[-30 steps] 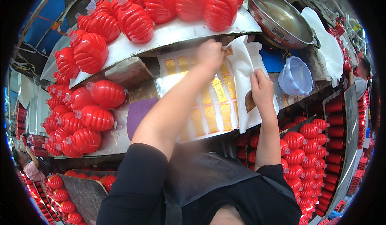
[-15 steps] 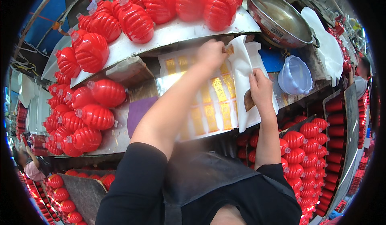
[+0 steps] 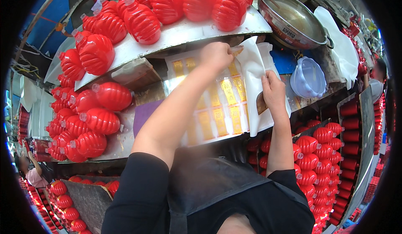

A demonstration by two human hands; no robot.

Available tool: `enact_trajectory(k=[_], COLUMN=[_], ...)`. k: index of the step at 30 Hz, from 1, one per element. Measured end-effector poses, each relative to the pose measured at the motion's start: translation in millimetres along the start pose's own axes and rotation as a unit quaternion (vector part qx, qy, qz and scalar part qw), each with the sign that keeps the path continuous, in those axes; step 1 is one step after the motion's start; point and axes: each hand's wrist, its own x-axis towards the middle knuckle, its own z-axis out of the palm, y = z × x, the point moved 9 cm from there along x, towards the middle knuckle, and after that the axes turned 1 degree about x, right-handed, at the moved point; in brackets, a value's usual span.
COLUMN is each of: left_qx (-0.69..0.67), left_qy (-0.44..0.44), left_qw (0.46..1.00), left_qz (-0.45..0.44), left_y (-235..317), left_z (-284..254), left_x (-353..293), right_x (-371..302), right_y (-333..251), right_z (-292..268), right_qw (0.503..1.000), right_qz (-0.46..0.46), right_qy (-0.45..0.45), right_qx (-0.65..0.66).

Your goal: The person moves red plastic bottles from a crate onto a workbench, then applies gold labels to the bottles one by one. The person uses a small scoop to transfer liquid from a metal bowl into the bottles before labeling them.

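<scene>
In front of me lies a sheet of gold labels [image 3: 228, 92] in rows on a pale, shiny backing. Along its right side, a white sheet [image 3: 252, 73] is lifted and curled over, with brown patches showing at its edge. My left hand [image 3: 217, 57] reaches across the labels, its fingers closed at the top of the curl, beside a brown corner; the fingertips are partly hidden. With thumb and fingers, my right hand [image 3: 273, 89] pinches the right edge of the curled sheet.
Red ribbed bottles [image 3: 142, 22] stand on a white shelf [image 3: 176, 35] behind the labels; more bottles [image 3: 100, 120] lie at left, and several are stacked below right. A wide metal pan [image 3: 293, 18] and a pale blue plastic tub [image 3: 307, 78] are at right. Purple material [image 3: 144, 114] lies left of the labels.
My left hand has shifted slightly left and down, its forearm moving left. My right hand and the curled sheet have moved slightly right.
</scene>
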Motion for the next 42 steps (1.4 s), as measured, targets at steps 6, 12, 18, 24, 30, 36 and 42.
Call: enact_trajectory(k=[6, 12, 18, 24, 30, 36, 42], left_qx=[-0.197, -0.394, -0.49, -0.258, 0.046, 0.148, 0.167], left_qy=[-0.14, -0.221, -0.206, -0.114, -0.016, -0.039, 0.087], left_qw=[0.969, 0.888, 0.845, 0.948, 0.995, 0.983, 0.982], left_qz=[-0.045, -0.081, -0.064, -0.15, -0.083, -0.097, 0.008], left_y=[-10, -7, -17, -56, -42, -34, -18], left_z=[11, 30, 38, 37, 18, 13, -11], left_x=[-7, -27, -27, -34, -40, -41, -47], right_x=[-1, -1, -1, -2, -1, -1, 0], right_y=[-6, -16, -20, -20, -19, -19, -13], right_z=[4, 5, 6, 10, 14, 13, 9], right_qw=[1.0, 0.999, 0.999, 0.999, 0.998, 0.997, 0.998], right_qz=[0.007, 0.009, 0.014, 0.013, 0.029, 0.022, 0.025], right_qy=[-0.012, -0.027, -0.038, -0.039, -0.053, -0.057, -0.046], right_qx=[-0.003, -0.016, -0.029, -0.019, -0.024, -0.054, -0.041])
